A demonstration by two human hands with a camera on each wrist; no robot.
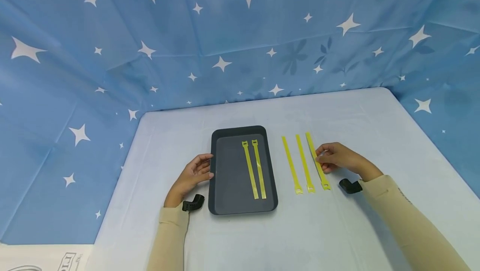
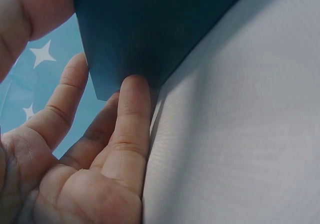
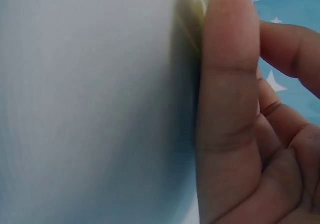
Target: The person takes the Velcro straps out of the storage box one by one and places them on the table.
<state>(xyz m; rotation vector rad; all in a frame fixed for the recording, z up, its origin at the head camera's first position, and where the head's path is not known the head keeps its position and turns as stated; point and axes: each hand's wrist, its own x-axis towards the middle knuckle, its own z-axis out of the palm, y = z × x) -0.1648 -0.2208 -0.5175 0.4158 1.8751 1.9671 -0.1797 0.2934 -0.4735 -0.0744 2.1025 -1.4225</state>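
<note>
Your left hand (image 1: 192, 176) came up left of centre, loosely opened, fingers apart, its fingertips against the left wall of the tray (image 1: 228, 175) near mid-frame. Your right hand (image 1: 340, 157) reached in from the lower right — thumb and fingers pinching the rightmost strap (image 1: 313, 148). Two straps (image 1: 303, 159) lay left of it, two more (image 1: 249, 169) inside the tray.

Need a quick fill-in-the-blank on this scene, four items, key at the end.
1. Inside the tray lie ____ yellow straps.
2. Of the three outer straps, the right hand touches the one ____ from the tray.
3. The left hand touches the tray's ____ side.
4. The blue backdrop is printed with white ____.

Missing words: two; farthest; left; stars.
</note>
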